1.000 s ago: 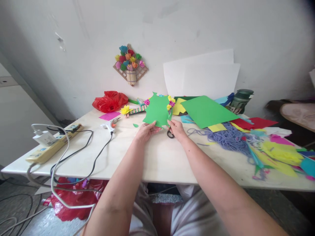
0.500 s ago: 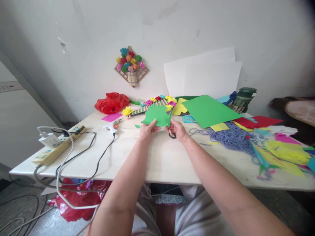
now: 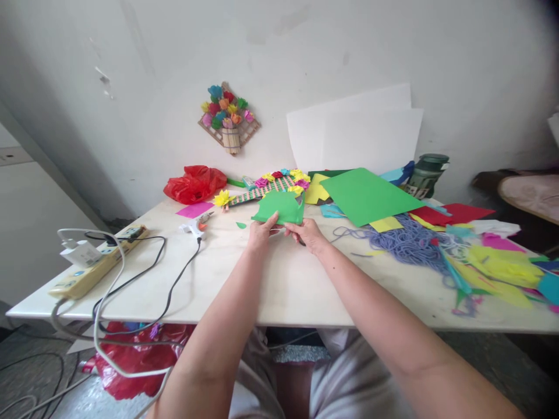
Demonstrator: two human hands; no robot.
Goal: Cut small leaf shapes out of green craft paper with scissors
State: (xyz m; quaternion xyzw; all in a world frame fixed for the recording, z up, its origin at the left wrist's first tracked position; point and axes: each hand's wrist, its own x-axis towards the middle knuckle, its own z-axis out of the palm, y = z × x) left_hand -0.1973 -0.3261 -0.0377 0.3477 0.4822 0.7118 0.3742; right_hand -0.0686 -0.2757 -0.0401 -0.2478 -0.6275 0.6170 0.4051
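A green paper piece [image 3: 279, 208] with an uneven, scalloped outline is held low over the middle of the tabletop [image 3: 279, 285], tipped away from the viewer. Its shaped edges and a small green scrap [image 3: 240, 224] lying just to its left suggest that some cutting is done. How much is left cannot be told.

The left hand [image 3: 261, 231] pinches the paper's near left edge, thumb on top. The right hand [image 3: 308, 234] sits at the near right edge with its fingers curled. It touches the paper, but whether it grips it cannot be told. Both forearms reach straight forward from the lap, and the hands are almost touching.

Just behind the paper lies a striped strip trimmed with paper flowers [image 3: 271, 183]. To the right are a large green sheet [image 3: 369, 195] and a tangle of purple yarn [image 3: 406, 241]. To the left are a glue gun [image 3: 194, 227], a red plastic bag [image 3: 195, 183] and a power strip [image 3: 94, 265].
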